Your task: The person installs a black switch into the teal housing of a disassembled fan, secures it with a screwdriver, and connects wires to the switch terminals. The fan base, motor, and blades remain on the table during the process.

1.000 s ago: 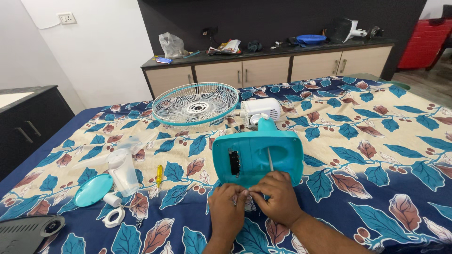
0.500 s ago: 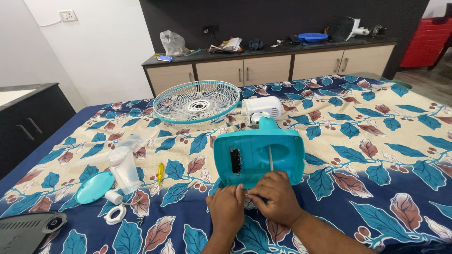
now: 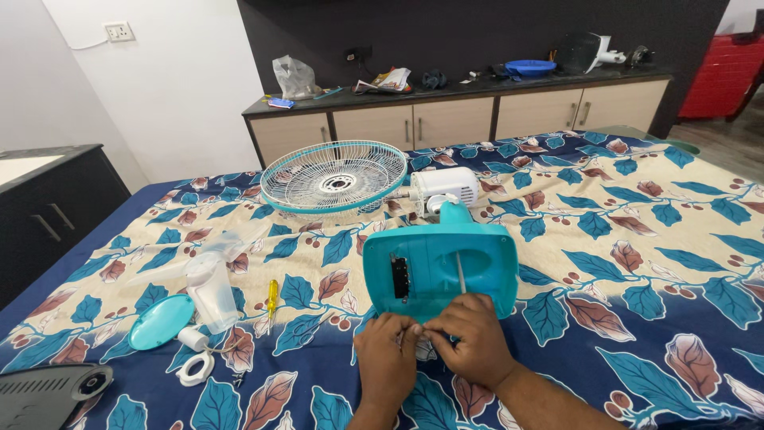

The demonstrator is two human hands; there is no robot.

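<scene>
A teal fan base (image 3: 440, 267) stands tilted on the floral bedsheet (image 3: 621, 239), its underside facing me, with a black switch block and a grey cord on it. My left hand (image 3: 387, 360) and my right hand (image 3: 472, 340) meet at its near lower edge, fingers pinched together on a small part I cannot make out. Behind the base lies the white fan motor (image 3: 444, 186). The teal and white fan grille (image 3: 334, 177) lies flat further back.
A yellow screwdriver (image 3: 272, 297), clear fan blades (image 3: 208, 277), a teal round cap (image 3: 161, 322) and a white ring (image 3: 194, 369) lie at the left. A grey device (image 3: 48, 393) sits at the bottom left corner. A cabinet (image 3: 454, 115) with clutter lines the far wall.
Both hands stay at the base's near edge with only small finger shifts. The view has barely moved.
</scene>
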